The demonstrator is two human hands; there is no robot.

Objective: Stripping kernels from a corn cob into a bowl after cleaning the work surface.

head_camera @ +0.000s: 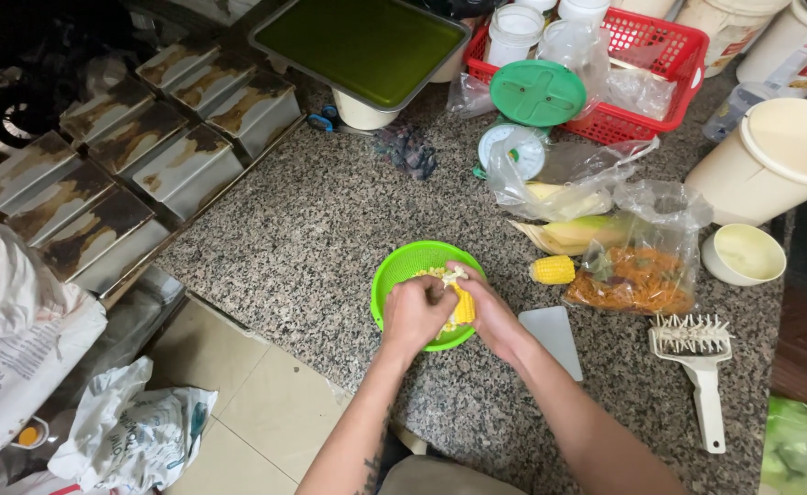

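A bright green colander (pixel 403 266) is seen on a speckled grey granite counter (pixel 312 229), yellow corn pieces (pixel 553 269) are shown beside it, a red basket (pixel 669 55) is topped by a green lid (pixel 537 93), and cream buckets (pixel 775 160) are seen.

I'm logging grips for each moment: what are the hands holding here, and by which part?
Both hands hold one piece of corn cob over the green strainer. The right hand grips its side and lower end; the left hand pinches its top.
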